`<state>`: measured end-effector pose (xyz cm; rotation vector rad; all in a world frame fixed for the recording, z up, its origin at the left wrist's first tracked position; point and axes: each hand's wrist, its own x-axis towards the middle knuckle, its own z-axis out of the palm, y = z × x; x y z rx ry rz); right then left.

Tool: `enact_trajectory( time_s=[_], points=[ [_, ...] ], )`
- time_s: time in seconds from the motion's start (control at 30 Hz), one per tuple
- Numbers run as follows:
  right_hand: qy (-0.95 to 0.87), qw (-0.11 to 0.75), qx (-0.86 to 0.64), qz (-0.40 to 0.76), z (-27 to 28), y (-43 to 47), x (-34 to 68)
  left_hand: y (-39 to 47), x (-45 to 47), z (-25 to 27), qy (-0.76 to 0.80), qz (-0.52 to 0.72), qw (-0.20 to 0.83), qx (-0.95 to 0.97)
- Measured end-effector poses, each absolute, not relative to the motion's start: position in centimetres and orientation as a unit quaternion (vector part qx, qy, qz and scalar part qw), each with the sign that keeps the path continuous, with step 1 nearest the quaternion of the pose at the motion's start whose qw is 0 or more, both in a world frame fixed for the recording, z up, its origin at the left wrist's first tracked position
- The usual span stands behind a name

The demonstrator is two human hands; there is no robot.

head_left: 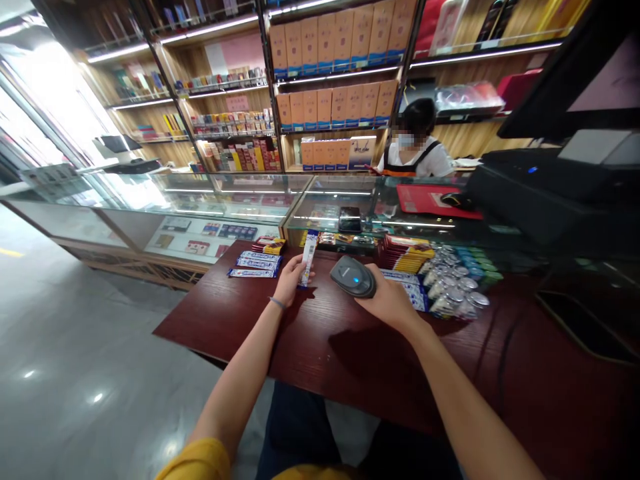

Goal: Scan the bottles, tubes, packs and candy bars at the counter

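Observation:
My left hand (291, 279) is closed on a slim blue-and-white snack packet (309, 257), held upright with a barcode side showing. In my right hand (387, 297) is a dark grey barcode scanner (353, 276) with a blue light on top, its head turned toward the packet but apart from it. Left of my left hand, several similar blue-and-white packets (254, 263) lie on the dark red wooden table (310, 340). More blue-and-white packets (407, 288) lie beyond my right hand, partly hidden by it.
Right of my right hand stand silver-topped packs (455, 287) beside stacked red-and-yellow packets (405, 253). A phone-like dark device (585, 327) lies at the far right. Behind runs a glass display counter (240, 200); a masked person (415, 157) sits beyond it. Black equipment (540, 193) looms at right.

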<state>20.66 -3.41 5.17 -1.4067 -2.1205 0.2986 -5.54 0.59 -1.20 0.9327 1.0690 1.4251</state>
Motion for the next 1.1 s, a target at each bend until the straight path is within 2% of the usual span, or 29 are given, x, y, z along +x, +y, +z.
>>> enact_trajectory(
  time_s=[0.3,0.5,0.67,0.87,1.1],
  points=[
    [-0.798,0.272,-0.53,0.092,4.9,-3.5,20.4,0.5,-5.5,-1.1,0.467,0.583,0.523,0.411],
    [-0.779,0.282,-0.543,0.139,5.0,-3.6,21.2,0.7,-5.5,-1.6,0.446,0.597,0.541,0.389],
    [-0.744,0.336,-0.559,0.146,5.7,-3.2,23.4,1.1,-4.9,-1.5,0.453,0.597,0.519,0.412],
    [-0.69,0.438,-0.555,0.155,6.2,-3.0,27.6,1.6,-2.0,-0.5,0.446,0.537,0.394,0.598],
    [-0.651,0.464,-0.585,0.134,6.2,-4.3,31.6,2.1,4.1,-1.3,0.429,0.414,0.207,0.776]
  ],
)
